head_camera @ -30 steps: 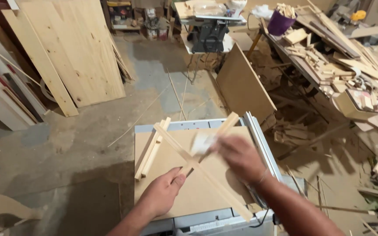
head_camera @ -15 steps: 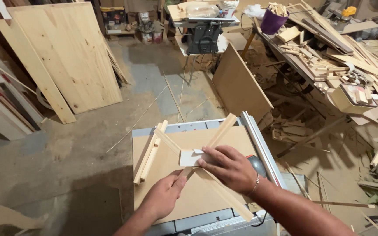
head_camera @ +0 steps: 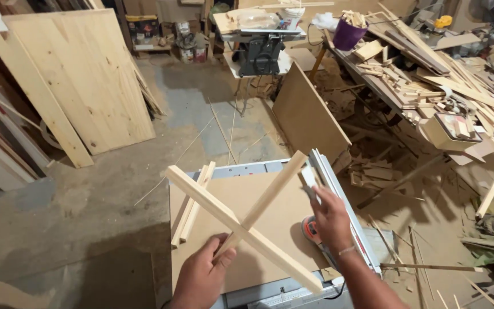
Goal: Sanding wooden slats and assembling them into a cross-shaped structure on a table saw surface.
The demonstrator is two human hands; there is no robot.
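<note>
Two long pale wooden slats joined in a cross [head_camera: 241,226] are lifted at a tilt above a brown board [head_camera: 270,217] lying on a grey table saw. My left hand [head_camera: 201,277] grips the cross from below, just under where the slats meet. To the right of the cross, by the saw's metal fence [head_camera: 338,194], my right hand [head_camera: 330,217] holds a small pale grey pad [head_camera: 309,178] that sticks out past its fingers. A round orange part [head_camera: 309,230] shows under that hand.
Two loose slats [head_camera: 192,203] lie on the board's left side. Large plywood sheets [head_camera: 81,74] lean at the left. A bench piled with offcuts [head_camera: 430,74] and a purple bucket [head_camera: 347,34] fill the right. A brown panel [head_camera: 307,117] leans nearby. Scraps litter the floor.
My right hand has moved off the cross to the right, toward the fence, with the pale pad still in it. My left hand has tipped the cross up off the board.
</note>
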